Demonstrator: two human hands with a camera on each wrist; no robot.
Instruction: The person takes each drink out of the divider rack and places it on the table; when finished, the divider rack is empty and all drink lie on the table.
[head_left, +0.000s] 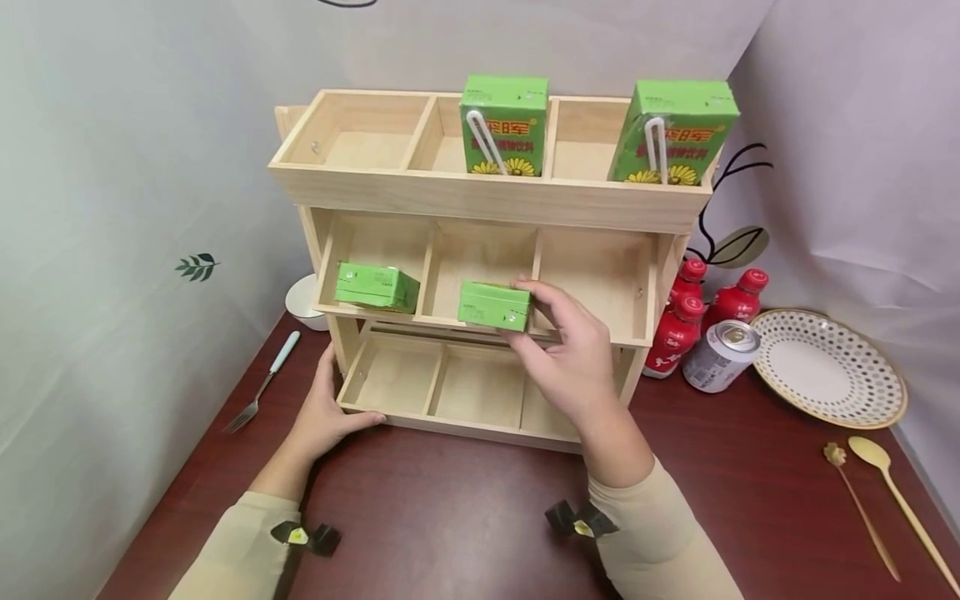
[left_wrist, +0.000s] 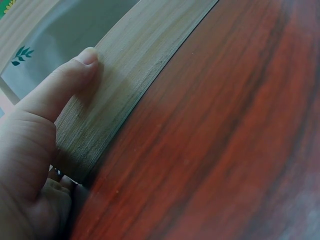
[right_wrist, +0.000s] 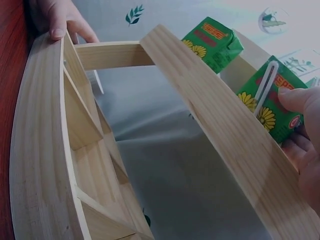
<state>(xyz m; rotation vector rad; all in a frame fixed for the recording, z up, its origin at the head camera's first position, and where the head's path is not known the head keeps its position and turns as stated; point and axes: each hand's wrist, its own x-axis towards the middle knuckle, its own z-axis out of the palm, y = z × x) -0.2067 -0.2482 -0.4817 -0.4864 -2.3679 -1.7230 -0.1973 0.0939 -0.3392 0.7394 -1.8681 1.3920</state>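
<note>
A three-tier wooden rack [head_left: 480, 200] with divided compartments stands on the table. My right hand [head_left: 573, 354] grips a green drink carton [head_left: 491, 306] by its right side, at the front of the middle tier's centre compartment. In the right wrist view that carton [right_wrist: 280, 107] shows a white straw and yellow flowers. My left hand [head_left: 322, 417] holds the bottom tier's left front corner; its thumb lies on the front board [left_wrist: 120, 75]. Another green carton [head_left: 375, 286] leans in the middle tier's left compartment. On top, one carton [head_left: 506, 125] occupies the centre compartment and one [head_left: 675, 133] the right.
Right of the rack are red bottles [head_left: 678, 333], a silver can [head_left: 722, 357], a dotted plate [head_left: 772, 392], a gold spoon [head_left: 870, 452] and a thin gold utensil [head_left: 862, 508]. On the left lie a fork [head_left: 262, 383] and a white bowl [head_left: 302, 302].
</note>
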